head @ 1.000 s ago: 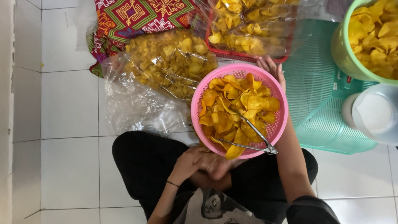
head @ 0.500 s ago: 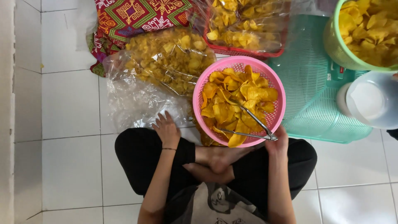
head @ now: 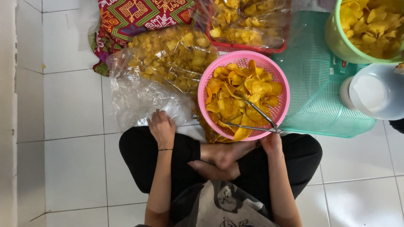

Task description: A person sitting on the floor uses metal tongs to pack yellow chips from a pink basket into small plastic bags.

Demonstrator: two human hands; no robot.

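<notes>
Left hand (head: 162,128) flat on the clear plastic bags (head: 143,98), fingers loose, gripping nothing. Right hand (head: 271,143) at the rim of the pink basket (head: 284,101), by the metal tongs (head: 263,122); grip hard to make out. Basket full of yellow chips (head: 240,94). Green tub (head: 343,46) of chips cut off top right, white bowl (head: 372,94) beside it.
</notes>
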